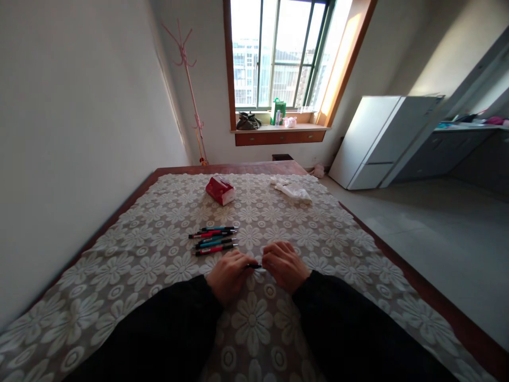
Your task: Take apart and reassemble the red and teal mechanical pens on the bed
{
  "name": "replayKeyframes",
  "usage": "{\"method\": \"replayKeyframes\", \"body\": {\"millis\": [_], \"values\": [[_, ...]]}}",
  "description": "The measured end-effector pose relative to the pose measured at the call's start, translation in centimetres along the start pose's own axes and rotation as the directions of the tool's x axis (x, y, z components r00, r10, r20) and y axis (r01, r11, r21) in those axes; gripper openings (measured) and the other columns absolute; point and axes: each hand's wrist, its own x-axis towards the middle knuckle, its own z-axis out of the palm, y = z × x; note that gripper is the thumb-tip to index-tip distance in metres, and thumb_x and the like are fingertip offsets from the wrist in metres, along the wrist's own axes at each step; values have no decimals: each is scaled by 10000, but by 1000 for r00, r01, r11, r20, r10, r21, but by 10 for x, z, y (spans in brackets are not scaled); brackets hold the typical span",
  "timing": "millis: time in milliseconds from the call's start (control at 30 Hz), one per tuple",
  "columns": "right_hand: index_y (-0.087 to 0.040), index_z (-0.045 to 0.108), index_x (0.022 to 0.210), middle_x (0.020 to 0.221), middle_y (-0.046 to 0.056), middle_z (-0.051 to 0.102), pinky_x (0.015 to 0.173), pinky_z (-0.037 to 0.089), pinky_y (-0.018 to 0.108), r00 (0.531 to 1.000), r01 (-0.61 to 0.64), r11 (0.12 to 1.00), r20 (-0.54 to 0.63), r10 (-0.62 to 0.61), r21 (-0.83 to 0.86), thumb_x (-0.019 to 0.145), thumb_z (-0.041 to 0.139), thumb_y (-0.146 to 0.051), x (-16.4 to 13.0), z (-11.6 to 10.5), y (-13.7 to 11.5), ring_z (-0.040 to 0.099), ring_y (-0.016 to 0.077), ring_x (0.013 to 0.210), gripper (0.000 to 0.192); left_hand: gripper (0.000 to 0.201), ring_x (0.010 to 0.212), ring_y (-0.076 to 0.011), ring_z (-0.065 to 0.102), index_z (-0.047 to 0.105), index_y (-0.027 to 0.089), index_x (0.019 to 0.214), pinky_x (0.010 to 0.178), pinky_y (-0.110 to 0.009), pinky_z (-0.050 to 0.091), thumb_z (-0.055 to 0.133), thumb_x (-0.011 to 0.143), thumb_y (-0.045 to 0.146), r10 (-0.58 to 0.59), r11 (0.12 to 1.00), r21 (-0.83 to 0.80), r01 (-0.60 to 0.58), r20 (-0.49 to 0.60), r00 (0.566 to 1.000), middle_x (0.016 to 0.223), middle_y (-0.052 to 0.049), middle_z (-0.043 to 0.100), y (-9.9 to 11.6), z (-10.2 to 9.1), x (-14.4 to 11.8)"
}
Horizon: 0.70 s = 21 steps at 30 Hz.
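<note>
My left hand [228, 275] and my right hand [284, 265] rest close together on the flower-patterned cloth [159, 254]. Both are closed on one thin dark pen [253, 266], whose short middle part shows between them. Just beyond my left hand lie several more pens [213, 239] in a loose row, red and teal with black tips, pointing left to right. Black sleeves cover both forearms.
A red tissue pack [220, 190] and a crumpled white plastic bag [292, 189] lie farther back on the cloth. A wall runs along the left. A pink coat stand [191, 90], a window sill with bags and a white cabinet [377, 140] stand beyond.
</note>
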Motion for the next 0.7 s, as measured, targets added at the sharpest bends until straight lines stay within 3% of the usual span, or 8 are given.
{"method": "replayKeyframes", "body": {"millis": [167,233,400,700], "values": [[-208,617,1058,863,36,693,853,392,355,1000,0,1000,-27,1,22,977,558,-326,-1,-4,0,588,196,869,155,240,985,-200,650,699,210,1122,912,-353,514,512,973,199,-26,997,-76,19,-98,995,1041,-63,743,-3,-1,-1],[-208,628,1016,827,32,683,832,390,348,997,-17,999,-73,19,30,979,536,-308,-2,-6,2,582,190,841,141,257,990,-197,650,690,216,1157,918,-352,513,519,967,189,-53,995,-93,42,-124,991,1052,-63,736,-4,-2,-1],[-218,659,807,751,19,671,784,372,336,996,38,999,-78,-39,-9,1025,491,-341,-3,-7,6,545,169,771,301,251,987,-194,634,694,220,1131,916,-336,507,508,968,175,33,997,-64,-38,-69,997,1030,-56,722,-2,-2,-2],[-256,740,843,724,5,658,744,351,329,989,144,988,-14,-145,-63,1025,508,-402,-6,1,9,529,163,771,329,262,903,-187,636,674,228,1161,835,-304,503,464,1005,227,117,993,17,-117,30,993,985,-54,697,-1,-2,-5]]}}
